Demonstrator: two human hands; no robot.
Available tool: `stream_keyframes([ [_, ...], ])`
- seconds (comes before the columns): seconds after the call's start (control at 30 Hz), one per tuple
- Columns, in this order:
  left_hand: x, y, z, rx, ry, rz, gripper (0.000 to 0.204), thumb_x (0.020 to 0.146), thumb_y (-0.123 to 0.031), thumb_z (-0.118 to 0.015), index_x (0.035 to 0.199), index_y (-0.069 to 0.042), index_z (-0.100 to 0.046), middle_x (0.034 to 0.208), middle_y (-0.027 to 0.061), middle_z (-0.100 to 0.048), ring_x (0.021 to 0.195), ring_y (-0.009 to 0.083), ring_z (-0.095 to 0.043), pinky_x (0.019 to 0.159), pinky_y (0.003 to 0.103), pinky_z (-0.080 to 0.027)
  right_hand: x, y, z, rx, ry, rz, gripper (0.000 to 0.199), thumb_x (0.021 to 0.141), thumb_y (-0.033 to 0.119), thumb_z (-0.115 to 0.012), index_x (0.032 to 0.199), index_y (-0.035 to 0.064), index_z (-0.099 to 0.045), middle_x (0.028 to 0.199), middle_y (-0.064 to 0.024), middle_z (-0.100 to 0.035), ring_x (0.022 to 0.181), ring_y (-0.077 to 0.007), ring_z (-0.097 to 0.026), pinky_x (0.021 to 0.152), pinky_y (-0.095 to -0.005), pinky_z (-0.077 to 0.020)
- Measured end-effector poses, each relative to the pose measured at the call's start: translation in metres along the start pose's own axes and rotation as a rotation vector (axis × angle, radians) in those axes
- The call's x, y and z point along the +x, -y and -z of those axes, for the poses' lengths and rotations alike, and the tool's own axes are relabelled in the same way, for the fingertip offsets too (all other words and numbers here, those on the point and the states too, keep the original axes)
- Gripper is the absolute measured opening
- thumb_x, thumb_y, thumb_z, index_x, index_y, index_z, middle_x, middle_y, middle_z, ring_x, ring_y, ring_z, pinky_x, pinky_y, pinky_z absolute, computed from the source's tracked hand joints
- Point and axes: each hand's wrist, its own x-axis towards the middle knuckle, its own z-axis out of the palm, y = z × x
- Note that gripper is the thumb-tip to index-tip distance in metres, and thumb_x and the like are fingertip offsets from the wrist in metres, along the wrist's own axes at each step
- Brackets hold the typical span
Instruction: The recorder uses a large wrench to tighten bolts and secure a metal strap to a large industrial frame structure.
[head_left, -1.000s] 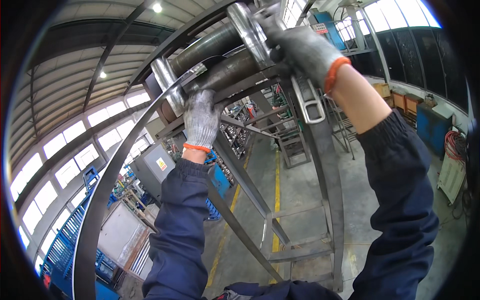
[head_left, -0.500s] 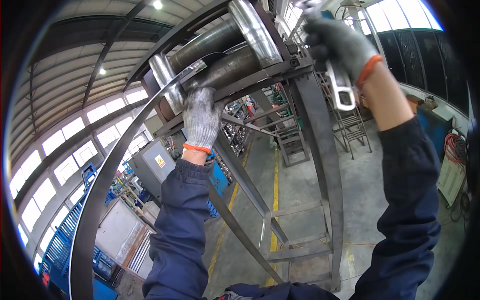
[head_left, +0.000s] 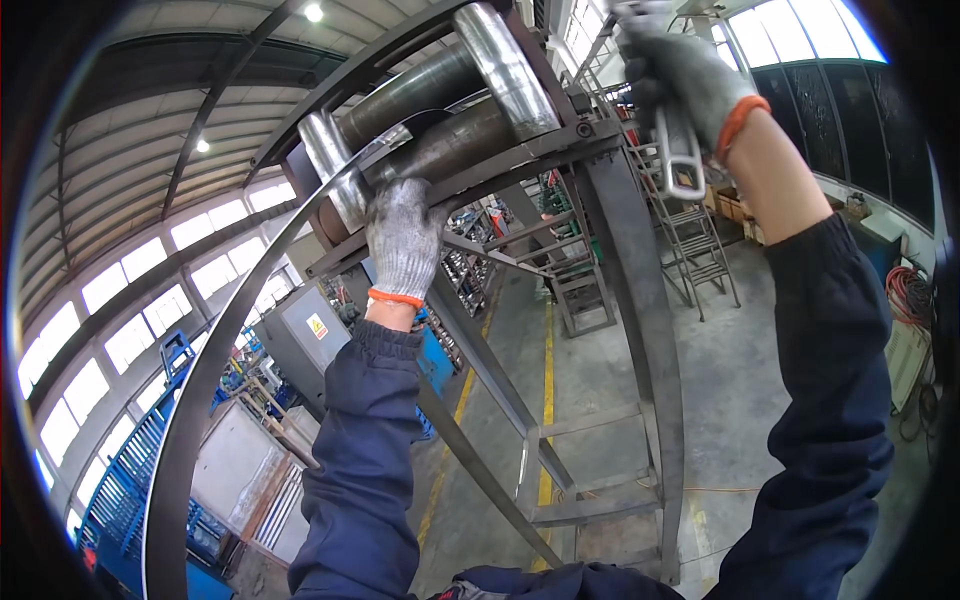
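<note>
My left hand [head_left: 403, 240], in a grey knit glove with an orange cuff, rests against the curved flat steel strip [head_left: 215, 350] where it meets the metal rollers [head_left: 450, 100] of a rolling machine. The strip arcs down to the lower left. My right hand [head_left: 680, 75], also gloved, is raised at the top right and grips a silver metal handle [head_left: 680, 150] that hangs below the fist. Both forearms wear dark blue sleeves.
The roller machine stands on a grey steel frame [head_left: 640, 330] with cross braces. Beyond it are a yellow floor line [head_left: 547, 350], metal step racks [head_left: 700, 250], a grey control cabinet [head_left: 300, 340] and blue racks [head_left: 120, 470] at the lower left.
My right hand has moved from the roller's end up and to the right, carrying the metal handle with it. My left hand has stayed on the strip by the rollers.
</note>
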Motion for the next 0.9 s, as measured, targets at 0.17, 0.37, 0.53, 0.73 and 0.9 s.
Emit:
stream_keyframes([
  [0.17,0.005,-0.010,0.000,-0.013,-0.040,0.002,0.035,0.084,-0.030,-0.077,0.106,-0.004,-0.068,0.100,0.0181,-0.067,0.099,0.0386,-0.064,0.087,0.047,-0.051,0.029,-0.055,-0.010,-0.707,0.109,0.261,0.029,0.101,0.039,-0.058,0.096,0.0106,-0.059,0.070,-0.0010,-0.060,0.048,-0.0115,-0.053,0.046,-0.0371,-0.0501],
  [0.37,-0.011,0.007,-0.004,0.014,0.022,0.016,0.039,0.080,-0.031,-0.080,0.106,-0.006,-0.068,0.103,0.0158,-0.068,0.100,0.0364,-0.064,0.089,0.047,-0.050,0.001,-0.016,-0.002,-0.122,0.144,-0.071,0.028,0.105,0.038,-0.057,0.095,0.0121,-0.058,0.065,0.0046,-0.054,0.046,-0.0066,-0.049,0.044,-0.0263,-0.0470],
  [0.53,0.004,-0.004,-0.006,0.000,-0.049,-0.003,0.037,0.082,-0.032,-0.079,0.105,-0.005,-0.068,0.102,0.0168,-0.068,0.100,0.0370,-0.064,0.088,0.047,-0.051,0.036,-0.005,0.040,0.280,0.073,0.078,0.022,0.108,0.028,-0.053,0.095,0.0107,-0.056,0.077,0.0001,-0.060,0.054,-0.0064,-0.055,0.046,-0.0225,-0.0480],
  [0.73,0.003,0.008,-0.004,0.006,-0.046,0.001,0.038,0.084,-0.033,-0.078,0.106,-0.004,-0.068,0.100,0.0179,-0.068,0.101,0.0379,-0.064,0.087,0.047,-0.051,-0.013,-0.045,-0.013,-0.356,0.181,-0.111,0.034,0.103,0.041,-0.059,0.097,0.0073,-0.064,0.066,-0.0011,-0.057,0.050,-0.0130,-0.054,0.046,-0.0334,-0.0478],
  [0.9,0.003,-0.002,-0.004,-0.007,-0.034,0.016,0.037,0.083,-0.032,-0.078,0.107,-0.004,-0.069,0.102,0.0181,-0.068,0.101,0.0385,-0.064,0.088,0.047,-0.051,0.061,0.008,0.065,0.280,0.208,-0.031,0.032,0.106,0.035,-0.053,0.096,0.0055,-0.059,0.071,-0.0035,-0.059,0.051,-0.0185,-0.057,0.044,-0.0344,-0.0485],
])
